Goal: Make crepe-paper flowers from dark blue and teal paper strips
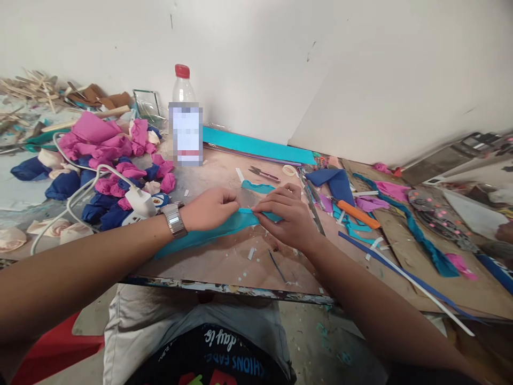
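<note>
A long turquoise strip of thin, cloth-like material (208, 238) stretches across the board in front of me. My left hand (210, 208), with a metal watch on its wrist, is closed around the strip's upper edge, the thumb and curled finger pressed together. Just to the right, my right hand (284, 214) pinches the same edge between thumb and fingers. The fingertips of both hands are a short distance apart. Beyond them, the gathered end of turquoise material (258, 187) lies near small thread snips (264, 174) and a tape roll (289, 170).
Pink, blue and cream fabric bundles (116, 155) and a white charger with cable (140, 200) crowd the left. A red-capped bottle (183, 80) stands behind a propped phone (187, 133). On the right lie an orange-handled tool (358, 214), a long white stick (433, 305) and fabric scraps.
</note>
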Demonstrator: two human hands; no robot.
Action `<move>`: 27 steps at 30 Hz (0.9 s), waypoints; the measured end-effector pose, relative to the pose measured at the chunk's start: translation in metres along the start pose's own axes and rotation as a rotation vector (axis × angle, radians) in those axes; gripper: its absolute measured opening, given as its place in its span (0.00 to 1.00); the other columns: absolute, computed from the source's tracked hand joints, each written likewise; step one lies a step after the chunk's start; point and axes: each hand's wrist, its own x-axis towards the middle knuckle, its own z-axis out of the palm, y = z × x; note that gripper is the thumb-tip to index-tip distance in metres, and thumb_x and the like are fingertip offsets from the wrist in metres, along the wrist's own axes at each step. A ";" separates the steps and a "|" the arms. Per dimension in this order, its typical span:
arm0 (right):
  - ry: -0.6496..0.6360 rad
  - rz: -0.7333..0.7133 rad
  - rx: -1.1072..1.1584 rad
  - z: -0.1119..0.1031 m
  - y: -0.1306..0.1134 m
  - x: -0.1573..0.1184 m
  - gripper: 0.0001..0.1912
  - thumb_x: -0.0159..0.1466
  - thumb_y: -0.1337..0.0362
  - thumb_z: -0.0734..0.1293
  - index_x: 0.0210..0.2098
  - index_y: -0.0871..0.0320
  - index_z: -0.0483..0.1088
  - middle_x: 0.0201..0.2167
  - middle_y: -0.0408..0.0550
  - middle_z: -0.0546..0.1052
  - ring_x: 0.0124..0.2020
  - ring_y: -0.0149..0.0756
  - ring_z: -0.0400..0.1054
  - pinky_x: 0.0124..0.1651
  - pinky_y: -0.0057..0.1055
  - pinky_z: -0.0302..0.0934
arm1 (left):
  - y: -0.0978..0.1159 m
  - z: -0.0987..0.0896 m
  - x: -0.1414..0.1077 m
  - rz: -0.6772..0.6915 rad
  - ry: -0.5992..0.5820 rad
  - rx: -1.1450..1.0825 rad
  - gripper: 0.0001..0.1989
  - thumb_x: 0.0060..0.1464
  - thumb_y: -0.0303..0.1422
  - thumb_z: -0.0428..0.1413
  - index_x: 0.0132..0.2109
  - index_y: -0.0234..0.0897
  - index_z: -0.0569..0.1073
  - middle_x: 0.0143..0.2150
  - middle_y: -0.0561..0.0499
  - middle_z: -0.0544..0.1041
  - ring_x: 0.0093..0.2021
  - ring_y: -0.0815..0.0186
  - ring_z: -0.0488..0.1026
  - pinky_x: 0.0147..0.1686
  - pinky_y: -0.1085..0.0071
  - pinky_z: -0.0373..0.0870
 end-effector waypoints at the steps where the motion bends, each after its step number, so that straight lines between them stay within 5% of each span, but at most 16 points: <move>1: 0.003 -0.007 0.002 0.001 0.000 0.000 0.06 0.70 0.64 0.68 0.37 0.50 0.77 0.34 0.42 0.84 0.42 0.39 0.75 0.55 0.46 0.54 | 0.000 0.000 0.000 0.013 -0.008 -0.003 0.14 0.58 0.37 0.49 0.28 0.35 0.71 0.25 0.56 0.66 0.28 0.68 0.61 0.30 0.69 0.56; 5: 0.011 -0.044 0.025 0.004 0.001 -0.002 0.04 0.69 0.64 0.69 0.38 0.51 0.77 0.35 0.42 0.84 0.42 0.38 0.75 0.54 0.45 0.55 | 0.003 0.003 -0.002 0.064 -0.074 -0.061 0.19 0.61 0.44 0.52 0.31 0.33 0.74 0.25 0.56 0.65 0.28 0.70 0.60 0.28 0.71 0.55; 13: -0.005 -0.027 0.010 0.003 -0.002 -0.001 0.04 0.68 0.65 0.68 0.37 0.52 0.76 0.34 0.42 0.83 0.41 0.39 0.75 0.54 0.46 0.54 | 0.004 0.008 -0.004 0.135 -0.047 -0.043 0.17 0.64 0.42 0.52 0.36 0.33 0.77 0.27 0.55 0.71 0.28 0.70 0.63 0.29 0.72 0.57; 27: -0.033 0.039 0.019 0.008 -0.002 -0.004 0.03 0.68 0.64 0.68 0.37 0.54 0.73 0.35 0.44 0.82 0.40 0.39 0.73 0.54 0.45 0.51 | 0.010 0.014 -0.012 0.244 0.133 0.387 0.13 0.66 0.37 0.52 0.43 0.39 0.81 0.37 0.50 0.84 0.35 0.63 0.77 0.35 0.68 0.60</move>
